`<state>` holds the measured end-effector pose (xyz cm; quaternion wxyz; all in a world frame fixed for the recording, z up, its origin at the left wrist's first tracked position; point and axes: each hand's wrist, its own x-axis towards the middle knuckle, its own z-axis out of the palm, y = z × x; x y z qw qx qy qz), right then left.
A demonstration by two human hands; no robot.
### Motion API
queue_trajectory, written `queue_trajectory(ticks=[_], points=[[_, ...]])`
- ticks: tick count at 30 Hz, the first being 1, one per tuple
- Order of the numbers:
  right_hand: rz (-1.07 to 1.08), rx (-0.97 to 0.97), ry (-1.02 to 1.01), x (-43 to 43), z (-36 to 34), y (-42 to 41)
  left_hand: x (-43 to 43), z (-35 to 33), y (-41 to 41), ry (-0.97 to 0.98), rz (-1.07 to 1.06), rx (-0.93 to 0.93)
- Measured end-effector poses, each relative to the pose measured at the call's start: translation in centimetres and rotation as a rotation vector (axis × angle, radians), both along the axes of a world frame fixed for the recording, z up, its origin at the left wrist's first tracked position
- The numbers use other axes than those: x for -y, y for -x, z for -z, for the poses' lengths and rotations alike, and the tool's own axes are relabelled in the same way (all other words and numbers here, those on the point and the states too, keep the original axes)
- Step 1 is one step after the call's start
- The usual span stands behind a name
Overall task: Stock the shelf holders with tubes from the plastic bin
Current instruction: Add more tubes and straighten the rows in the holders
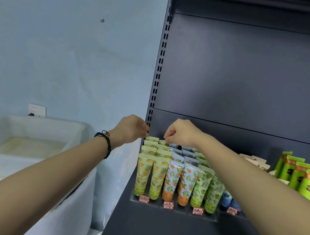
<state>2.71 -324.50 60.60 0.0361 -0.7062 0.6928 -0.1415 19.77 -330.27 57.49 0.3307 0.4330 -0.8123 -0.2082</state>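
A clear holder point(173, 209) on the dark shelf carries rows of upright tubes: yellow pineapple tubes point(150, 175) on the left, orange-print tubes point(179, 180), then green-leaf tubes point(207, 189). Both hands reach to the back of the yellow rows. My left hand point(130, 128) has curled fingers at the top of the rearmost yellow tube point(151, 139). My right hand point(181, 132) pinches the top of the neighbouring back-row yellow tube point(164, 143). The white plastic bin point(30, 131) stands to the left, below my left forearm; no tubes show inside it.
Bright green boxes point(302, 176) stand at the right of the shelf, with small beige packs point(255, 161) behind my right arm. Blue tubes point(228, 200) sit low beside the green ones. Red price tags point(168, 204) line the holder's front. The shelf's slotted upright point(159, 66) borders a blue wall.
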Motion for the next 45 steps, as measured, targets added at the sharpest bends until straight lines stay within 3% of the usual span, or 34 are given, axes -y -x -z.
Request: queue_trajectory(ticks=[19, 23, 29, 36, 45], points=[[-0.058, -0.048, -0.026, 0.6, -0.6, 0.3, 0.4, 0.4, 0.5, -0.077, 0.019, -0.038], [-0.03, -0.048, -0.051, -0.8, -2.3, 2.8, 0.0, -0.1, 0.9, 0.063, 0.048, -0.064], [0.049, -0.107, -0.101, -1.6, -1.6, 5.3, -1.3, -1.6, 4.4, 0.288, 0.19, 0.227], [0.036, -0.134, -0.07, -1.8, -0.4, 5.5, -1.5, -2.3, 7.5, 0.285, 0.117, 0.494], [0.051, -0.095, -0.032, -1.6, 0.1, 6.1, -2.3, -2.4, 8.4, 0.26, 0.067, 0.542]])
